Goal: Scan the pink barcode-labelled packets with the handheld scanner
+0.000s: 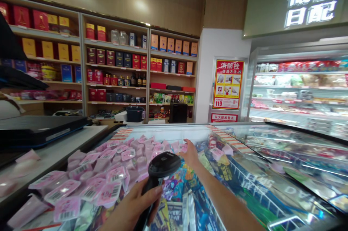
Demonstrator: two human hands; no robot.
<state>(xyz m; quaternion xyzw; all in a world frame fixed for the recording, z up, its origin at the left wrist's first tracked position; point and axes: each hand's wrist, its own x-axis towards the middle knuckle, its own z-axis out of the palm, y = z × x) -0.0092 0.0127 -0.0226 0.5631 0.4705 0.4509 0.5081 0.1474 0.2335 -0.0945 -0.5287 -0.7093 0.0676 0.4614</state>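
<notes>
A black barcode scanner stands upright in my left hand, which is wrapped round its handle low in the middle of the view. Farther into the freezer, my right hand reaches out with thumb and forefinger either side of a small pink cup. To the left, many pale pink cups with barcoded lids lie heaped together. Colourful ice-cream wrappers lie beneath and between my arms. Two loose pink cups rest on wrappers right of my right hand.
Glass lids and a white wire divider lie to the right. A counter with a flat black device borders the left side. Shelves of boxes stand behind, beside a red sign and a lit chiller.
</notes>
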